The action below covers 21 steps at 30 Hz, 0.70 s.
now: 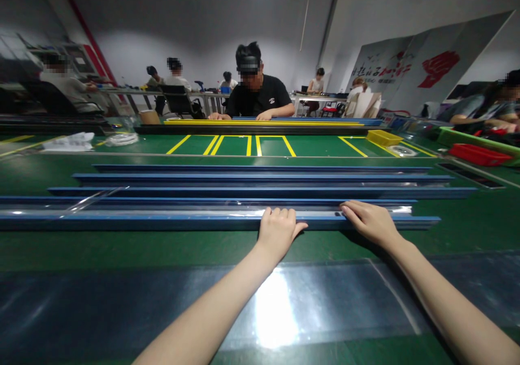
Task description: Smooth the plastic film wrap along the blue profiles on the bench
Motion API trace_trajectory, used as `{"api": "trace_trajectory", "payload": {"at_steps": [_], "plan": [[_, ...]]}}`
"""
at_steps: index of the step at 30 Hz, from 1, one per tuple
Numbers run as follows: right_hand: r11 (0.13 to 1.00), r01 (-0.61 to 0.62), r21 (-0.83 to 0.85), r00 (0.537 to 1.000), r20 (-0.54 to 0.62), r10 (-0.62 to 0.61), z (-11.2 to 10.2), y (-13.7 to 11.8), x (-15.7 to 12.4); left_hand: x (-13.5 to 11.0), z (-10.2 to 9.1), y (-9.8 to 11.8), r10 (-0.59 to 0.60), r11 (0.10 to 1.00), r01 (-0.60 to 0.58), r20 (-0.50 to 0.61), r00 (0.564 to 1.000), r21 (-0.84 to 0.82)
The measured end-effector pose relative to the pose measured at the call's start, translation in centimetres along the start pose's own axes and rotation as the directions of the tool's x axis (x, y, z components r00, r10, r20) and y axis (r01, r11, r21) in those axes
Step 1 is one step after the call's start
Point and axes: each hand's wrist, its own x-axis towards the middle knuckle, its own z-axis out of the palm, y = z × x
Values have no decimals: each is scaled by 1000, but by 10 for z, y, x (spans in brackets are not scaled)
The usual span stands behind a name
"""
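Several long blue rails lie side by side across the green table (122, 248). The nearest blue rail (162, 221) carries a shiny clear strip (203, 212) along its top. My left hand (278, 230) has its fingers curled over the front edge of this rail near the middle. My right hand (370, 221) rests on the same rail further right, fingers pressed together on its top near the strip's end. Both hands touch the rail.
More blue rails (260, 178) lie behind. A glossy plastic sheet (284, 300) covers the near table. A person in black sits opposite at yellow and blue rails (264, 121). A yellow tray (384, 137), a red tray (479, 154) and white cloth (69, 142) lie farther off.
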Motion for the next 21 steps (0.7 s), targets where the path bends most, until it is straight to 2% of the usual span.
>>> {"api": "trace_trajectory", "payload": {"at_steps": [21], "plan": [[1000,-3,-15,999,40,3,0,1,1,-3,5,0,24,999,-23,-61,998,26]]}}
